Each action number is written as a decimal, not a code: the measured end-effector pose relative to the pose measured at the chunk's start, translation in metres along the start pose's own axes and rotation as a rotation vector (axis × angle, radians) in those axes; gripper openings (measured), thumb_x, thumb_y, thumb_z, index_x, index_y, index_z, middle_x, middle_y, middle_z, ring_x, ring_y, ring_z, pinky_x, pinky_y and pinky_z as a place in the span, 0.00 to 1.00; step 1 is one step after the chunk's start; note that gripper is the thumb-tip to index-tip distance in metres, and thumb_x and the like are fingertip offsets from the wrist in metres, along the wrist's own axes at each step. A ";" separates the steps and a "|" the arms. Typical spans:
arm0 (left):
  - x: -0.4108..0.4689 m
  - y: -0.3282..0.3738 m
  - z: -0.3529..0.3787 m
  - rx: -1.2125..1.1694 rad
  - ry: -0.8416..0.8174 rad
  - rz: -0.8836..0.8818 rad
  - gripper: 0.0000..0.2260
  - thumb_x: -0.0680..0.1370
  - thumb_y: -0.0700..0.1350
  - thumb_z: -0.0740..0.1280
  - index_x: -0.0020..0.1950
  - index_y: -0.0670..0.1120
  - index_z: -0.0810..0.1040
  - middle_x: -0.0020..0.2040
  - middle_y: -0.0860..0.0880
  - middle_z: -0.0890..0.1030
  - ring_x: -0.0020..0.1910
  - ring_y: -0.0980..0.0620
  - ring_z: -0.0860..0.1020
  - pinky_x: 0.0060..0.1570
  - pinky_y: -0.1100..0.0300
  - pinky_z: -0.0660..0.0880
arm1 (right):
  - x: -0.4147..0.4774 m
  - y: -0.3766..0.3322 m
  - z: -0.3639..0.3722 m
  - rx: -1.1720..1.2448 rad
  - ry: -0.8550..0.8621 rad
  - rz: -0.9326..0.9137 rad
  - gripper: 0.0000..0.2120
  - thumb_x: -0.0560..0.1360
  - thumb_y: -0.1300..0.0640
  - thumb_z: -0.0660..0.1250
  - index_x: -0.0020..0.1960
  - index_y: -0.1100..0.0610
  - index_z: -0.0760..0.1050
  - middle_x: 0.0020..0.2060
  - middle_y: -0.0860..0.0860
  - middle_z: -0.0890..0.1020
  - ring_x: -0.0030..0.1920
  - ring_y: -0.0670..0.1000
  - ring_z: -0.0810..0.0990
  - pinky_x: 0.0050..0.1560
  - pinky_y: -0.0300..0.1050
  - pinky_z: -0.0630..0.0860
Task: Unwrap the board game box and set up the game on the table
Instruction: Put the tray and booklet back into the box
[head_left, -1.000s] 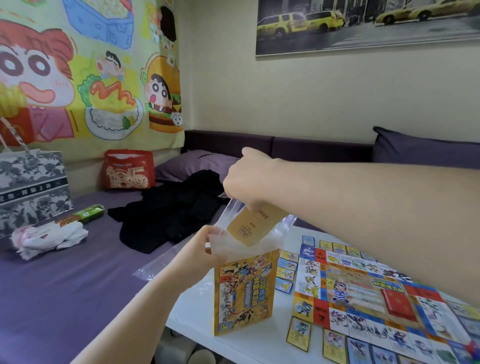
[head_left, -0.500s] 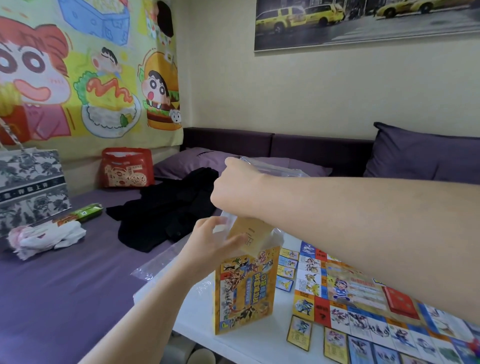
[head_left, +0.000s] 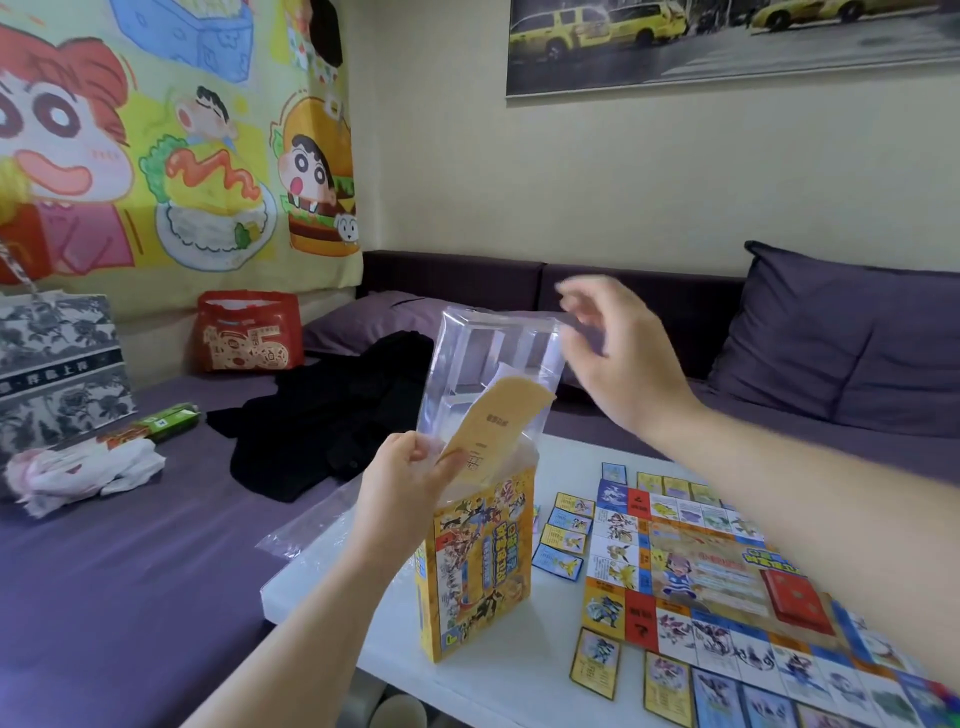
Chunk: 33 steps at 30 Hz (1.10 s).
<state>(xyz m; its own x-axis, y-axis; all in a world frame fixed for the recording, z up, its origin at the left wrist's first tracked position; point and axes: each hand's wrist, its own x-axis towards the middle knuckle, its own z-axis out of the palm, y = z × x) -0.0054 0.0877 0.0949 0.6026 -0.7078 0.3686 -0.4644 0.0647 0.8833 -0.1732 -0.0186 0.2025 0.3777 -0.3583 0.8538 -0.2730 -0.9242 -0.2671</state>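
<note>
— Under the left grip (head_left: 410, 488), what stands on the worktop (head_left: 395, 639)?

— That is the yellow game box (head_left: 478, 561), upright on its short end, near the worktop's edge, mouth up. The left grip sits right at that mouth.

— And what is it grasping?

— A clear plastic tray (head_left: 493, 353) that rises out of the box. The fingers curl round the tray's lower left edge, and the thumb presses on a tan card (head_left: 498, 415) that leans inside the tray.

— The right grip (head_left: 618, 353)?

— Above and to the right of the left one, at the tray's top right corner. Its fingers are loose and spread, clenched on nothing. It is blurred, so I cannot tell whether a fingertip touches the plastic.

— What lies to the right of the left grip?

— Small cards (head_left: 566, 535) lie flat just beside the box, then the game board (head_left: 701, 571) spread open, under the right forearm. A red deck (head_left: 795, 597) lies on the board. More cards line the board's near edge.

— And to the left?

— Clear wrapping film (head_left: 311, 530) hangs over the worktop's edge onto a purple bed (head_left: 130, 571). Beyond the left grip, black clothing (head_left: 332, 415) lies heaped on the bed, with a red bag (head_left: 249, 338) behind it against the wall. Past the right grip a dark cushion (head_left: 841, 338) leans.
</note>
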 end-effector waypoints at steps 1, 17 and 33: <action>0.000 0.001 0.000 0.002 0.001 0.003 0.08 0.74 0.51 0.70 0.39 0.49 0.75 0.46 0.49 0.78 0.45 0.50 0.77 0.44 0.55 0.74 | -0.014 0.014 0.002 0.056 -0.010 0.237 0.13 0.74 0.62 0.63 0.58 0.58 0.75 0.49 0.52 0.79 0.51 0.53 0.78 0.52 0.33 0.72; 0.005 -0.005 0.003 -0.052 -0.035 -0.042 0.09 0.72 0.53 0.71 0.40 0.49 0.76 0.44 0.50 0.81 0.43 0.47 0.80 0.45 0.45 0.78 | -0.056 0.041 0.064 0.384 -0.635 0.854 0.19 0.77 0.69 0.56 0.47 0.46 0.74 0.44 0.45 0.79 0.46 0.49 0.76 0.48 0.43 0.74; 0.007 -0.027 -0.009 0.015 -0.099 -0.013 0.07 0.68 0.55 0.74 0.40 0.56 0.78 0.54 0.64 0.71 0.59 0.52 0.72 0.58 0.44 0.73 | -0.078 0.053 0.044 0.921 -0.544 1.114 0.08 0.76 0.62 0.61 0.45 0.56 0.78 0.42 0.54 0.80 0.40 0.52 0.78 0.46 0.48 0.78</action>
<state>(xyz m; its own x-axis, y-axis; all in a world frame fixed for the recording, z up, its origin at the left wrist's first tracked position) 0.0175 0.0874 0.0766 0.5418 -0.7746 0.3264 -0.4675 0.0450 0.8828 -0.1785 -0.0454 0.1020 0.6818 -0.7129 -0.1640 -0.0811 0.1491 -0.9855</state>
